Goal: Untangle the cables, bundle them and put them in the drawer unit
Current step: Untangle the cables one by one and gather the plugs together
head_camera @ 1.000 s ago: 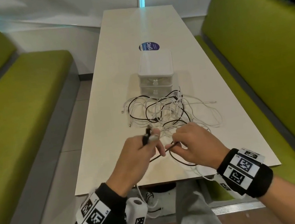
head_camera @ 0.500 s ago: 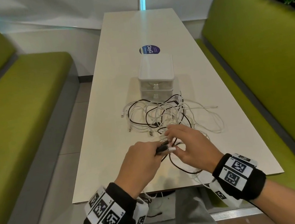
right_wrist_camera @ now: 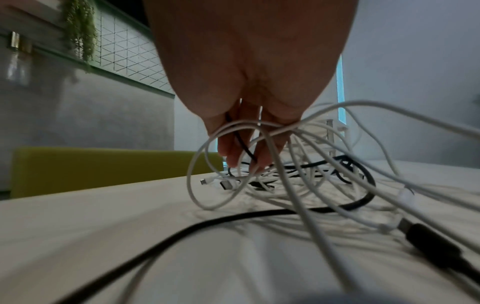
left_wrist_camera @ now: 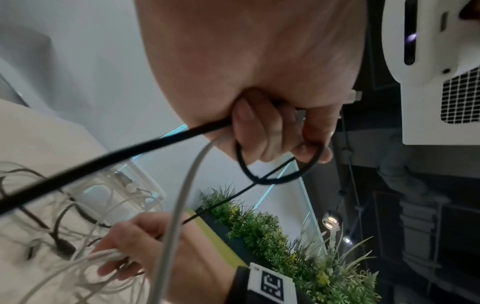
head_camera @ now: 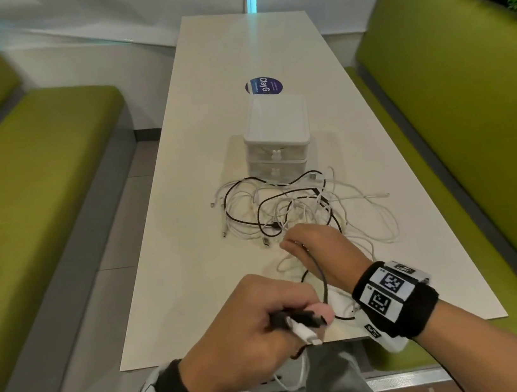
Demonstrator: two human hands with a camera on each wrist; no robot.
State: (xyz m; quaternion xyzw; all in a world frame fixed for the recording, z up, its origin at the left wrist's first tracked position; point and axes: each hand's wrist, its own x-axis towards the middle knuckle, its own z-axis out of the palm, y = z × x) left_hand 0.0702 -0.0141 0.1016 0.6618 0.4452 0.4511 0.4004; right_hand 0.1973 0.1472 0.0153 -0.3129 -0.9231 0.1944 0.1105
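Observation:
A tangle of white and black cables (head_camera: 298,206) lies on the pale table (head_camera: 175,274) in front of a small white drawer unit (head_camera: 276,133), whose drawers are closed. My left hand (head_camera: 268,320) is raised near the table's near edge and grips the plug ends of a black cable (head_camera: 296,318) and a white cable (head_camera: 306,333). The black cable (left_wrist_camera: 103,158) and white cable (left_wrist_camera: 187,185) run from that fist down to the pile. My right hand (head_camera: 317,247) rests at the near side of the tangle, its fingers (right_wrist_camera: 241,148) hooked through white loops (right_wrist_camera: 259,131) and a black strand.
Green benches (head_camera: 32,181) flank the table on both sides. A round blue sticker (head_camera: 263,85) lies beyond the drawer unit. One white cable end (head_camera: 380,195) trails off to the right of the pile. A white cable hangs below the table's near edge.
My left hand has pulled back toward me and upward with the two plug ends, drawing the black cable out. My right hand has moved forward into the tangle.

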